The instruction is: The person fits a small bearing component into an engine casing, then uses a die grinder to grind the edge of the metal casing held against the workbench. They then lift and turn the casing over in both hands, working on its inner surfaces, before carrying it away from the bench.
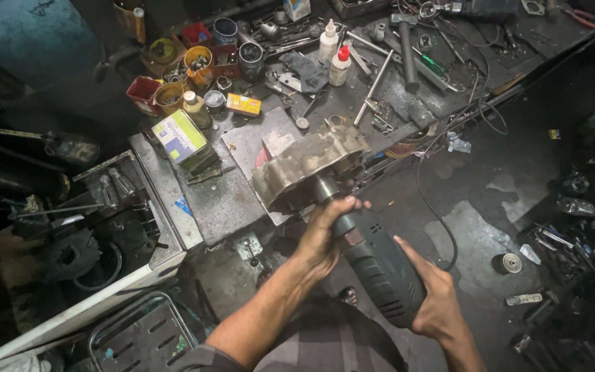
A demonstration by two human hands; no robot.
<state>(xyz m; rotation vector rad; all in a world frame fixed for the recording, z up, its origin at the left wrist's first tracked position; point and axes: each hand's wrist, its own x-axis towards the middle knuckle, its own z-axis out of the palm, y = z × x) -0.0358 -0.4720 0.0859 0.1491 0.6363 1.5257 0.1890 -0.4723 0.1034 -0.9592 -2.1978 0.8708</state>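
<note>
Both hands grip a dark grey power tool against a grimy metal casting at the bench edge.

Nearest, the right hand (439, 300) is closed round the rear of the dark grey electric power tool (379, 265); the left hand (325, 238) wraps its neck. Its nose touches the dirty grey metal engine casting (308, 165), which overhangs the edge of the cluttered steel bench (222, 200). Stained concrete floor (476, 234) lies open to the right. Farther back stand two white squeeze bottles (334, 55).
</note>
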